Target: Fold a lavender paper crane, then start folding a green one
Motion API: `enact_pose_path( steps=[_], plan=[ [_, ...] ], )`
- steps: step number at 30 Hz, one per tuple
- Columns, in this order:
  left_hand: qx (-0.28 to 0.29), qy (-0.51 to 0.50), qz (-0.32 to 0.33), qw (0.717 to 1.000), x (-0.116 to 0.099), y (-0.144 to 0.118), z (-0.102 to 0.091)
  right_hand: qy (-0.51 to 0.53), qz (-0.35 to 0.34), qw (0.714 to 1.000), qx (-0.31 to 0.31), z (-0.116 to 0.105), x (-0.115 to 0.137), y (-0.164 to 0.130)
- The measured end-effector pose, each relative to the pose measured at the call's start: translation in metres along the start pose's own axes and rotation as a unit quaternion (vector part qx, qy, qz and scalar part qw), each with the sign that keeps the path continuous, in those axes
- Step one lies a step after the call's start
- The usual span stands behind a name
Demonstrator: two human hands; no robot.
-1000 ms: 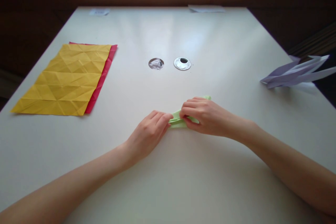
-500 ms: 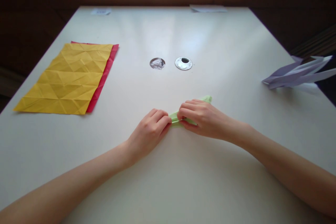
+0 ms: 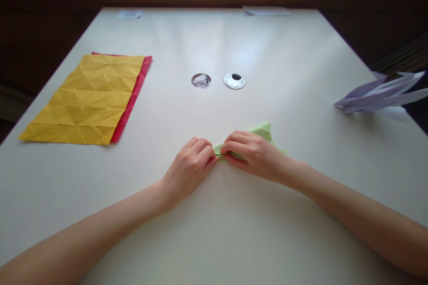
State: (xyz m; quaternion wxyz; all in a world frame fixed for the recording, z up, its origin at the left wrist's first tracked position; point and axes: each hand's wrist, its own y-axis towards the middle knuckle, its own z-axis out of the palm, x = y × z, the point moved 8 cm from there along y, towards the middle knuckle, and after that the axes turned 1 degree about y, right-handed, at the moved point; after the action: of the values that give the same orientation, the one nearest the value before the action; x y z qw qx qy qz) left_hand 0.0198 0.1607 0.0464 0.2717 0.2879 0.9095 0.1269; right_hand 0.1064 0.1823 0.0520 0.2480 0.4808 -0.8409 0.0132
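Observation:
A piece of light green folded paper (image 3: 261, 131) lies low over the white table, in front of me. My left hand (image 3: 195, 158) pinches its narrow left end between thumb and fingers. Just to the right, my right hand (image 3: 250, 150) is closed on the same paper, fingertips close to those of the left. The paper's wider part shows behind and beyond the right hand; the stretch under that hand is hidden.
Left on the white table (image 3: 214, 236) lies a creased yellow sheet (image 3: 83, 98) over a red sheet (image 3: 129, 111). A folded lilac paper form (image 3: 377, 95) sits at the right edge. Two round table holes, one with a metal ring (image 3: 229, 83), are beyond my hands.
My right hand has slid slightly left along the green paper, closer to my left hand. More of the paper's right end now shows. The left hand has barely moved.

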Motion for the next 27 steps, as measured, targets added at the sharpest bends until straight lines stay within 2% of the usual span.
enact_pose_path(
  steps=[7, 14, 23, 27],
  plan=[
    [-0.006, -0.014, -0.032, 0.999, 0.008, -0.002, 0.001, 0.008, 0.015, 1.0, -0.009, -0.005, -0.004, -0.001],
    [0.006, 0.018, -0.041, 0.999, 0.009, -0.001, -0.001, -0.014, 0.049, 0.998, 0.042, -0.009, -0.01, -0.002],
    [-0.01, 0.05, -0.056, 0.997, 0.012, -0.001, -0.005, -0.052, 0.101, 0.989, 0.095, -0.014, -0.018, -0.003],
    [-0.001, 0.047, -0.058, 0.997, 0.013, -0.001, -0.003, -0.078, 0.097, 0.988, 0.087, -0.013, -0.016, -0.003]
  ],
)
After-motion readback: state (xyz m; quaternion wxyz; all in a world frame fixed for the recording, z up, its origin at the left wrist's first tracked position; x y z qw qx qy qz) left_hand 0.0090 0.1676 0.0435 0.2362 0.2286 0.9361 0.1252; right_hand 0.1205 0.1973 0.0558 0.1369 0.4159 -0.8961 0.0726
